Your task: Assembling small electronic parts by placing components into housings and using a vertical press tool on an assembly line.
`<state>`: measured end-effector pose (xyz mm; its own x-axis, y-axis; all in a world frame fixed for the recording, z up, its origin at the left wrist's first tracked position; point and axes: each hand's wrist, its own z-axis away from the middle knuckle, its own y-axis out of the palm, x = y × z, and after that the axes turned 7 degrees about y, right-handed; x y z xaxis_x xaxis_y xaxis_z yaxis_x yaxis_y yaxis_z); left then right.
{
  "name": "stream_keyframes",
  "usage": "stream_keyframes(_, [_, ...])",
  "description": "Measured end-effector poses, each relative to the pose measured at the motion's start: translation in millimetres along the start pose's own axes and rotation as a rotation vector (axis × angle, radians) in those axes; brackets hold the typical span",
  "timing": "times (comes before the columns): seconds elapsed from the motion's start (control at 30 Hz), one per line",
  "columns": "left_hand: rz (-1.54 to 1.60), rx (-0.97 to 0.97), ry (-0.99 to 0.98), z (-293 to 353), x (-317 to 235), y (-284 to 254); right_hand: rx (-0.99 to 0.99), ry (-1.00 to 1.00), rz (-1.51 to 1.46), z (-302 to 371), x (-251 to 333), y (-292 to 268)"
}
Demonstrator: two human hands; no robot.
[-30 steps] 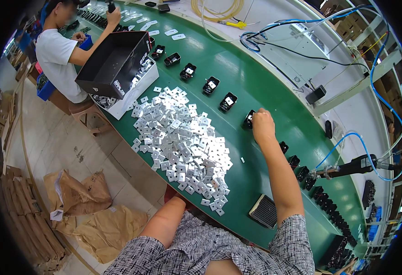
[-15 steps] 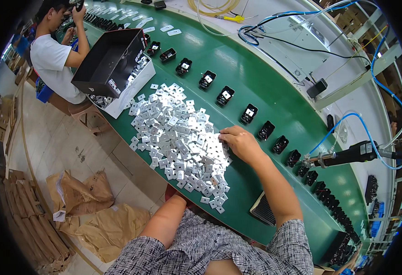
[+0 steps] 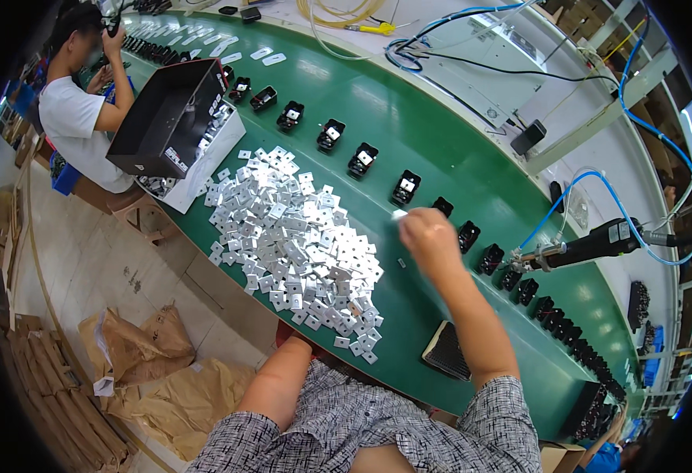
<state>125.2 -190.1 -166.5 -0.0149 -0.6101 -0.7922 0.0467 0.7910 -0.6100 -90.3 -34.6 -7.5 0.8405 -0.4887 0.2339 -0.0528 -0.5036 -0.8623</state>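
My right hand [image 3: 431, 238] is pinched on a small silver metal plate [image 3: 399, 214], raised over the green table and slightly blurred. Just beyond it runs a row of black plastic housings; the one nearest my knuckles [image 3: 442, 206] is partly covered by the hand. Farther left in the row, a housing [image 3: 406, 187] has a silver plate inside. To the left of my hand spreads a big heap of square silver metal plates [image 3: 298, 244], each with a hole. My left forearm [image 3: 276, 385] reaches to the table's near edge, and its hand is hidden there.
A black box [image 3: 137, 142] leans in a white tray at the left, near a co-worker in a white shirt [image 3: 74, 118]. A powered screwdriver [image 3: 590, 246] with a blue hose hangs at the right. A dark ribbed block [image 3: 447, 351] lies near my right elbow. Brown sacks [image 3: 172, 394] lie on the floor.
My right hand has left the edge of the heap and moved right, toward the housings, carrying a plate. The whole view has shifted slightly.
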Motion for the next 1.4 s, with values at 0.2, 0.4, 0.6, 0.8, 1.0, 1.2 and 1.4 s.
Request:
stream_keyframes(0.2, [-0.897,0.265,-0.176,-3,27,22,0.066,0.360,0.382,18,-57,-23])
stream_keyframes(0.4, [-0.909,-0.362,0.045,4,61,52,0.195,0.423,0.506,3,-66,-11])
stream_keyframes(0.6, [-1.292,0.269,-0.216,13,62,56,0.241,0.383,0.453,-8,-70,-3])
stream_keyframes(0.8, [-0.799,0.205,-0.193,13,-3,2,0.126,0.210,-0.094,-19,10,-31])
stream_keyframes(1.0, [-0.710,0.075,-0.136,3,-21,-7,0.167,0.096,-0.408,-2,54,7])
stream_keyframes(1.2, [-1.690,0.186,-0.272,-8,-28,-18,0.254,0.046,-0.188,-12,63,14])
stream_keyframes(1.4, [-3.671,0.479,-0.437,-14,5,8,0.197,0.267,-0.242,18,30,-21])
